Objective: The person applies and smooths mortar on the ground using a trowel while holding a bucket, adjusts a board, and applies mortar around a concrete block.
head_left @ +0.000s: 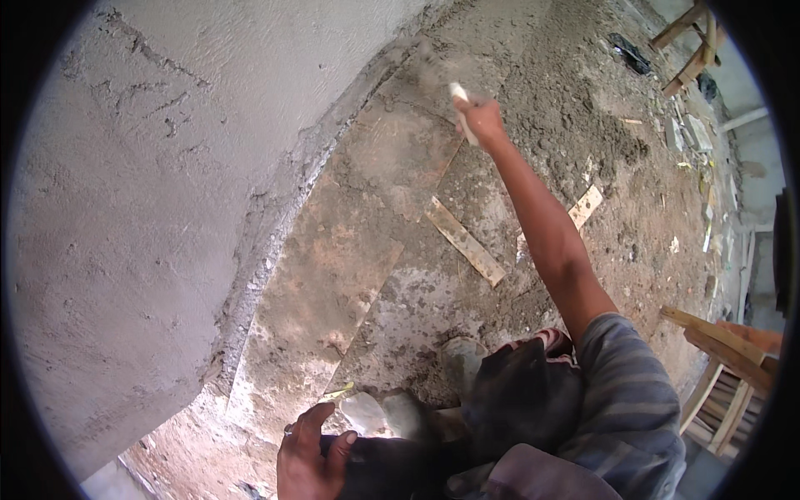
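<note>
My right hand (481,121) reaches far forward, fingers wrapped round the pale handle of a trowel (459,90). The trowel's grey blade is smeared by motion and blends into the wet mortar beside the foot of the plastered wall (158,225). A thin, mortar-smeared board (321,275) lies along the wall's base. Low in the picture, my left hand (310,458) rests by my dark-clothed leg, holding nothing, with the thumb apart from the bent fingers.
Two flat wooden strips, one (467,242) left of my right forearm and another (586,206) beyond it, lie on the rough floor. Loose dirt and mortar (575,108) spread across the right. Wooden frames stand at the upper right (693,46) and lower right (725,375).
</note>
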A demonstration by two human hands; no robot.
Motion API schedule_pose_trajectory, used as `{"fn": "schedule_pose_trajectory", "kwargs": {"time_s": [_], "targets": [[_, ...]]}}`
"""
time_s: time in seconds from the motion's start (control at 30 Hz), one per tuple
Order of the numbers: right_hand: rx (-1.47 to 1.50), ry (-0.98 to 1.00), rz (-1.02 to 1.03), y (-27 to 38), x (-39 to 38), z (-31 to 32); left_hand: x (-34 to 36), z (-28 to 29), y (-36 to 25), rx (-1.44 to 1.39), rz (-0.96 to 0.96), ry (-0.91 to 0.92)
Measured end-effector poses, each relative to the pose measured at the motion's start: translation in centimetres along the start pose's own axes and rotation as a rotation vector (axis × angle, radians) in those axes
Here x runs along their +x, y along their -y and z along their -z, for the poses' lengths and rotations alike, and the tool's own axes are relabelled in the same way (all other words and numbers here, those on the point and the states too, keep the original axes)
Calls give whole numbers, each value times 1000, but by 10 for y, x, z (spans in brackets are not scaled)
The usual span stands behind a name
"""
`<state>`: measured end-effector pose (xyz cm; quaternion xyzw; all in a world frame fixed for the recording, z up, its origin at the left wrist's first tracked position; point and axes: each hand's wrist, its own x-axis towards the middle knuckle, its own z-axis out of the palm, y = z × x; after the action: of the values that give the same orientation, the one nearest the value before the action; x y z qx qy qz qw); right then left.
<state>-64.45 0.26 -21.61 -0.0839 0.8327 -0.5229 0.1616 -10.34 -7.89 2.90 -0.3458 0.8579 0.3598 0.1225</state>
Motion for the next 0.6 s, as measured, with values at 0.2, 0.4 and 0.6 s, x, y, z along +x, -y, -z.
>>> {"fn": "schedule_pose_trajectory", "kwargs": {"time_s": [0.2,0.4,0.6], "targets": [[-213,432,103,28,-81,-5,4,10,7,29,-88,-23],[-569,440,474,-71,-62,36,-3,9,2,-18,-23,11],[-342,490,189,43,-73,11,-2,11,9,2,-43,-11]]}}
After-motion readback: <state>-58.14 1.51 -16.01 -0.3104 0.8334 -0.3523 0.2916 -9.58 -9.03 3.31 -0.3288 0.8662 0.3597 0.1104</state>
